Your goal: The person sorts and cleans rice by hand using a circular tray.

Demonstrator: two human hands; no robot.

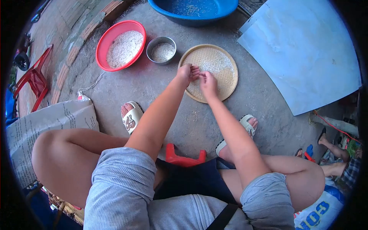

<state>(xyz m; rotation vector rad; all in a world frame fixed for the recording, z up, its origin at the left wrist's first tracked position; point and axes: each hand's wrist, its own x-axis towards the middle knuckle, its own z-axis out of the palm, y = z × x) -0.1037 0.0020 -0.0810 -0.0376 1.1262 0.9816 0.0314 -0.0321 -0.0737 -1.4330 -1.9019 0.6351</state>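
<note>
Pinching grain [214, 63] together, left hand [185, 74] and right hand [207, 82] meet fingertip to fingertip over the tray [229, 82]; a tin [161, 50] sits just beyond.

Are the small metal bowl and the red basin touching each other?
Apart. The head view shows a thin strip of bare concrete between the metal bowl and the rim of the red basin, which sit side by side.

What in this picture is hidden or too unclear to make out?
All in the head view:
- Whether the left hand and right hand pinch anything: their own fingers hide it.
- The woven tray near edge: covered by both hands.
- The blue basin: cut off by the top edge.
- The grains in the red bowl and metal bowl: too small to identify.
- The printed sack: text unreadable, blurred.
</note>
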